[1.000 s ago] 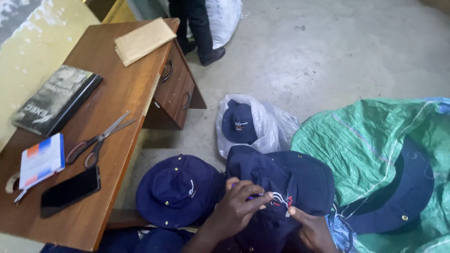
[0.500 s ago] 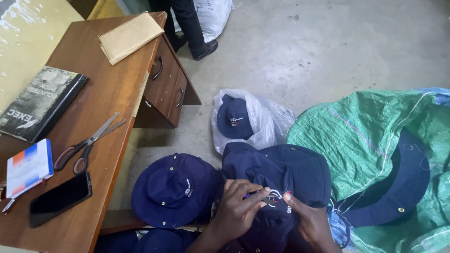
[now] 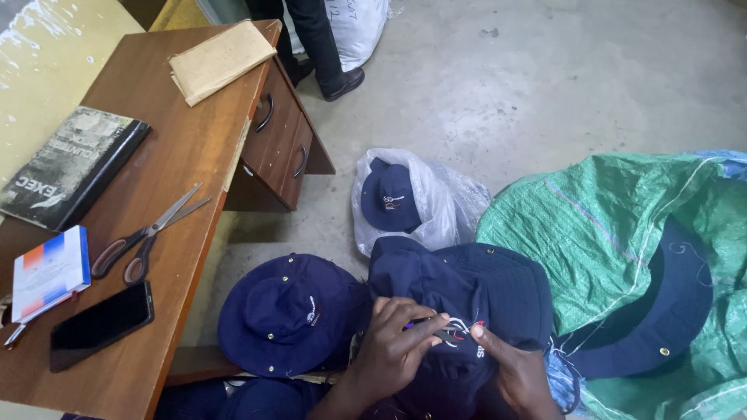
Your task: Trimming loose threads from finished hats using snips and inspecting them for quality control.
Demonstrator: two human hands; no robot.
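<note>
At the bottom centre of the frame, the left hand (image 3: pixel 397 346) lies on a navy bucket hat (image 3: pixel 459 303), its fingers curled and pressed together around a small dark tool whose kind is too small to tell, the tip aimed at the embroidered emblem (image 3: pixel 465 333) on the hat's crown. Just to the right, the right hand (image 3: pixel 520 373) pinches the fabric beside the emblem, thumb tip touching the stitching, holding the cloth taut.

Touching this hat on its left lies a second navy bucket hat (image 3: pixel 289 311), brim spread flat. Above them, mid-frame, a third navy hat (image 3: pixel 389 196) sits inside a crumpled clear plastic bag (image 3: pixel 443 204) on the concrete floor (image 3: pixel 545 85). To the right, a large green woven sack (image 3: pixel 615 225) holds another navy hat (image 3: pixel 661 311), brim showing.

Along the left edge stands a wooden desk (image 3: pixel 187 148) with drawers, bearing scissors (image 3: pixel 144 233), a black phone (image 3: pixel 101 325), a small white booklet (image 3: pixel 47 272), a dark hardcover book (image 3: pixel 74 167) and a tan envelope (image 3: pixel 222 61). At the top, another person's dark trouser legs (image 3: pixel 311 35) stand by a white sack (image 3: pixel 358 27).
</note>
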